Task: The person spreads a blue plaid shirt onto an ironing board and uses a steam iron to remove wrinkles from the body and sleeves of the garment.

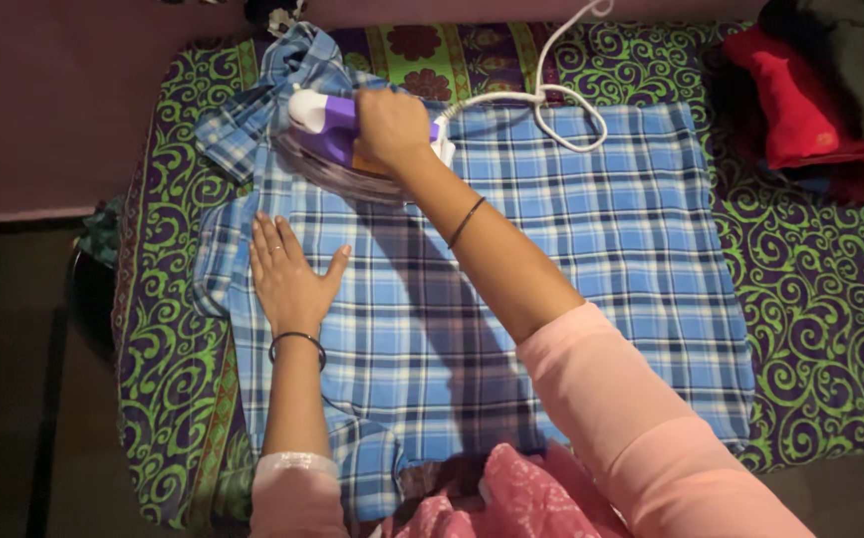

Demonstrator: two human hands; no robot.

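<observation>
**Ironing a blue plaid shirt, collar end under the iron**

Right hand (392, 128) closed around handle of purple-and-white iron (337, 144), iron sitting on shirt near collar. Left hand (287, 274) flat, fingers spread, palm down, pressing blue plaid shirt (551, 249), holding nothing. White cord (561, 105) loops from iron across shirt toward top edge. Shirt body looks smooth over most of its spread; collar (297, 55) and left sleeve area look bunched, judged not done. Shirt lies on surface covered with green-and-purple swirl cloth (820, 289). Red folded clothes (800, 100) at top right. Dark floor at left, room dim.
</observation>
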